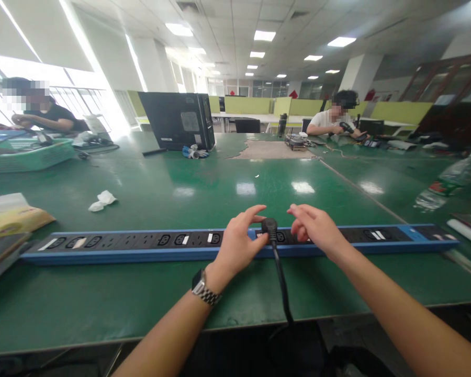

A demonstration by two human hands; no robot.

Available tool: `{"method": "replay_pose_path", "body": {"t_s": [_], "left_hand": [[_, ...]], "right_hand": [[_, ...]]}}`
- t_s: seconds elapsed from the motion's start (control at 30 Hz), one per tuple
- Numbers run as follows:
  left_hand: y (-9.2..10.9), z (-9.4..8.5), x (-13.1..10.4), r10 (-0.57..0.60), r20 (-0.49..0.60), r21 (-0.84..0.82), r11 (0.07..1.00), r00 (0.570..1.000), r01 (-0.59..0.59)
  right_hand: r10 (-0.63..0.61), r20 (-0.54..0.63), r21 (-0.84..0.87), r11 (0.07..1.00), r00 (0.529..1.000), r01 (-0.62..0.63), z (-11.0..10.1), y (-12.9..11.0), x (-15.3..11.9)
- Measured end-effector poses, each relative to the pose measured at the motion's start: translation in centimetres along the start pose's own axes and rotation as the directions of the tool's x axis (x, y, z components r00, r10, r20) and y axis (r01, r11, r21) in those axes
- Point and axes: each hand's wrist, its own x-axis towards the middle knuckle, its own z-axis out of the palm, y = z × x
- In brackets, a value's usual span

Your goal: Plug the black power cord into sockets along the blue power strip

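Observation:
A long blue power strip [133, 255] with a black socket face lies across the green table in front of me. A black plug [269, 226] stands at its middle, and its cord [283, 285] runs down over the front table edge. My left hand [241, 235] is beside the plug on the left, thumb and fingers apart; the thumb tip is close against the plug, and I cannot tell whether it touches. Right of the plug, my right hand [316, 228] hovers over the strip with its index finger stretched and other fingers partly curled, holding nothing.
Crumpled tissue [103, 200] and a yellow packet [18, 217] lie left; a plastic bottle [451, 180] stands right. Farther back are a black computer case [176, 120], gloves [195, 152] and a green basket [31, 157]. Two people sit at the far sides.

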Motion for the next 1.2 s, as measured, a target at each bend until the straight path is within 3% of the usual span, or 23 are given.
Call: {"method": "replay_pose_path", "body": {"t_s": [0.07, 0.13, 0.2, 0.33, 0.43, 0.53, 0.7, 1.0, 1.2], "left_hand": [[0.9, 1.5, 0.8, 0.048, 0.022, 0.070, 0.996, 0.999, -0.049], [1.0, 2.6, 1.2, 0.067, 0.067, 0.135, 0.988, 0.996, -0.075], [0.6, 3.1, 1.1, 0.051, 0.138, 0.220, 0.972, 0.989, -0.081], [-0.9, 3.1, 0.2, 0.026, 0.248, 0.412, 0.902, 0.968, -0.130], [-1.4, 3.2, -0.3, 0.050, 0.310, 0.454, 0.869, 0.949, -0.194], [-1.3, 3.4, -0.4, 0.054, 0.337, 0.490, 0.842, 0.940, -0.225], [-1.1, 3.5, -0.5, 0.043, 0.339, 0.536, 0.812, 0.940, -0.231], [-0.9, 3.7, -0.5, 0.020, 0.336, 0.577, 0.786, 0.942, -0.222], [-0.9, 3.7, -0.6, 0.032, 0.338, 0.582, 0.779, 0.941, -0.236]], "right_hand": [[-0.048, 0.123, -0.056, 0.997, 0.991, 0.055, 0.0, -1.6, -0.6], [-0.061, 0.131, -0.207, 0.974, 0.989, 0.088, -0.3, -2.0, -0.6], [-0.017, 0.116, -0.281, 0.959, 0.993, 0.049, -1.1, -1.3, -0.2], [0.103, 0.218, -0.243, 0.969, 0.970, -0.048, -2.7, 1.5, 0.7], [0.125, 0.265, -0.233, 0.970, 0.956, -0.063, -3.0, 2.3, 0.8], [0.086, 0.233, -0.397, 0.918, 0.969, 0.014, -2.4, 1.6, 0.8], [0.055, 0.183, -0.677, 0.731, 0.982, 0.086, -1.3, 0.1, 1.3], [0.098, 0.174, -0.682, 0.729, 0.980, 0.048, -0.4, -0.1, 0.3], [0.146, 0.001, -0.771, 0.631, 0.989, -0.092, 1.2, 0.0, -1.4]]}}
